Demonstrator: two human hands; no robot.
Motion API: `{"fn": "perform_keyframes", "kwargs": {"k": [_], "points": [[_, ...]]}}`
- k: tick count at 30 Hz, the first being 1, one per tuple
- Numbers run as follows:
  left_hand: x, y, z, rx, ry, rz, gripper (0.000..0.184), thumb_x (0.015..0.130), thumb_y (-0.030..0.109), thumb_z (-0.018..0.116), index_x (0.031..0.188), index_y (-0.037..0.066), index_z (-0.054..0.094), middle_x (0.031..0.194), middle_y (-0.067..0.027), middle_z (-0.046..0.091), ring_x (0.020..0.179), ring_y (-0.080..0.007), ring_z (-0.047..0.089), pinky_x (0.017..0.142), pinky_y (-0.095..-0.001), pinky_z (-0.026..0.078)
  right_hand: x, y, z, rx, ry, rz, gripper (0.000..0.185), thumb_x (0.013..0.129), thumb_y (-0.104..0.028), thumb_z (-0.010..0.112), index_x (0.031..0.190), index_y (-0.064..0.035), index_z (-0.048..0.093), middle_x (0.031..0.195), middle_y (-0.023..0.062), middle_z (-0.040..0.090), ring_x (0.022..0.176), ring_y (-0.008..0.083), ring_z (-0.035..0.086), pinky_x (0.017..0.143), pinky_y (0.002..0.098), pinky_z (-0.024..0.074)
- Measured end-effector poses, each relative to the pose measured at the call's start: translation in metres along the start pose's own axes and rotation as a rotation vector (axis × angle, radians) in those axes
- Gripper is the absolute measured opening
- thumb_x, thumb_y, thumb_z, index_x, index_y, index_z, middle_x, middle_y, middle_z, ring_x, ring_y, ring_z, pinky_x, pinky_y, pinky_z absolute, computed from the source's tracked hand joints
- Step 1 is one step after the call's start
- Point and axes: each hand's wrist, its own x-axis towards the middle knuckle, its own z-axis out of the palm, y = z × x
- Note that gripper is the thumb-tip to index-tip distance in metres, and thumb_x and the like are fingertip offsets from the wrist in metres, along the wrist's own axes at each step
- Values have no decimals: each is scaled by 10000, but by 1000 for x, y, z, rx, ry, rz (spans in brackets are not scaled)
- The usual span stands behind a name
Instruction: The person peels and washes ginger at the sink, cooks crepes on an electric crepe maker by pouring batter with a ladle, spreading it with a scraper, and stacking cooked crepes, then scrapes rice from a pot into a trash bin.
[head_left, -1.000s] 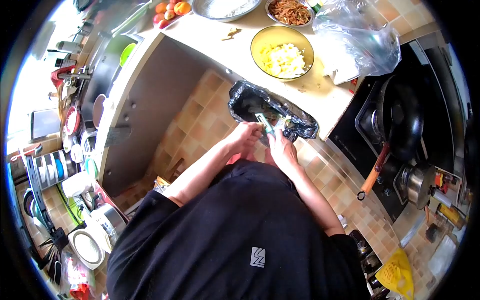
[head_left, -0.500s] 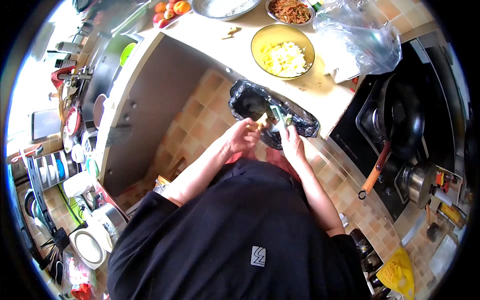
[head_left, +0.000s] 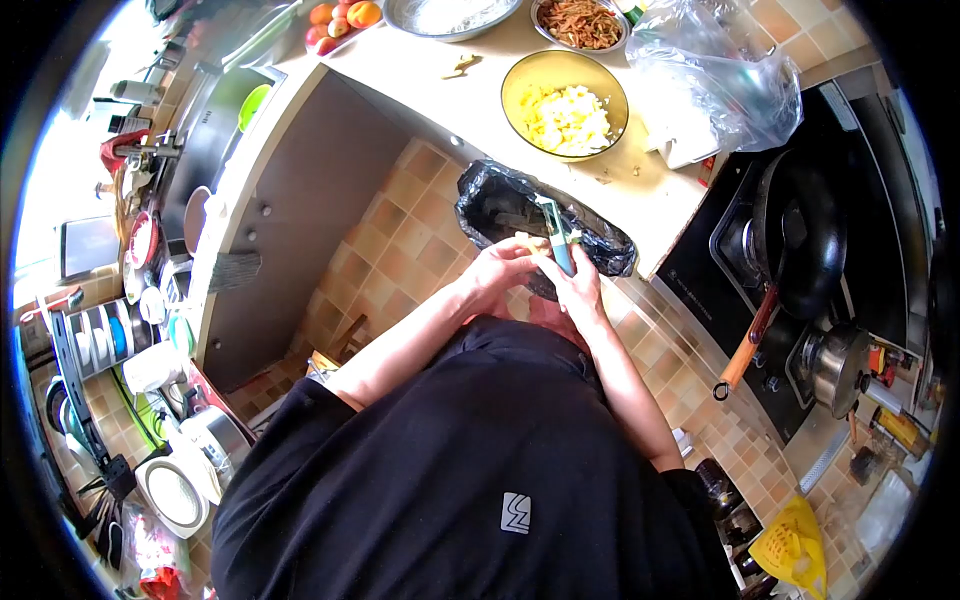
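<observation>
Over a bin lined with a black bag [head_left: 478, 195], my two hands are close together and touching. My left hand [head_left: 490, 275] is closed round a small, knobbly, pale-yellow piece of ginger [head_left: 534, 243], mostly covered by the fingers. In my right hand [head_left: 578, 288] is a peeler with a teal handle [head_left: 560, 250], its head pointing up and away from me beside the ginger. The inside of the bin is dark, and its contents are hard to make out.
On the counter beyond the bin stand an amber bowl of chopped pale-yellow pieces [head_left: 512, 112], a bowl of brownish shreds [head_left: 580, 22] and a clear plastic bag [head_left: 740, 95]. To the right, a wok [head_left: 815, 250] and a pot [head_left: 838, 372] sit on the black hob.
My left hand has shifted right and turned, covering more of the ginger. My right hand has moved slightly down, and the fingers of both hands now meet.
</observation>
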Motion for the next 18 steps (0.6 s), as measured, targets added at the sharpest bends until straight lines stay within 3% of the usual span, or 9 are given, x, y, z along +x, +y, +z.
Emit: {"fn": "perform_keyframes", "kwargs": {"k": [2,3,5,7,12,13,16,17,18], "points": [[-16,18,7,87,-79,7,287,906,66,652,1190,59,615,1043,-30,664,927,-125,619,803,-273,497,4,9,-2,-39,78,-320,306,880,-290,728,1077,-70,648,720,37,608,635,152,610,598,299,495],[-22,27,5,104,-124,-40,296,908,72,651,1199,52,601,1031,-41,664,917,-128,626,794,-279,509,0,-2,-9,-83,52,-241,255,888,-211,711,1063,-40,637,806,76,627,783,184,634,735,325,505],[-21,26,0,19,-182,-83,269,949,121,615,1195,33,550,1017,-98,675,873,-145,653,758,-295,550,1,-2,-18,-192,-24,-326,253,875,-207,719,1047,-40,638,830,90,631,781,189,633,723,327,501],[-25,37,-3,123,-308,-135,230,976,155,580,1171,38,545,1021,-109,684,854,-147,661,745,-288,555,2,-4,-27,-259,-170,-285,248,856,-209,727,1017,-42,638,876,112,633,809,212,636,727,347,497],[-17,46,-8,557,-517,-193,222,1031,241,487,1116,43,539,1043,-112,698,822,-128,666,713,-249,554,0,-8,-27,-346,-184,-310,248,866,-238,713,1002,-48,629,893,120,631,811,270,641,730,367,501],[-18,45,-2,576,-485,-214,221,1036,261,481,1065,51,543,916,-55,677,706,-96,615,630,-242,517,0,-7,-27,-352,-179,-326,253,870,-242,708,1010,-50,623,903,126,633,818,283,644,729,375,502],[-4,21,-11,646,-341,-106,219,1032,270,493,1012,57,540,784,8,579,622,-72,509,555,-240,439,0,6,-22,-391,32,-357,265,894,-269,680,1028,-54,600,931,141,637,849,320,647,726,404,503],[0,15,-13,558,-249,-134,213,1028,271,503,969,69,529,747,45,475,632,-60,426,549,-230,374,0,10,-21,-409,136,-366,269,904,-280,668,1033,-56,592,941,146,638,860,332,647,725,416,504],[2,11,-11,538,-166,-85,207,1027,269,504,970,72,531,758,45,477,642,-58,422,555,-224,370,-7,-4,-23,-510,184,-347,269,951,-305,603,1040,-55,560,927,179,646,845,375,646,698,453,503]]}}
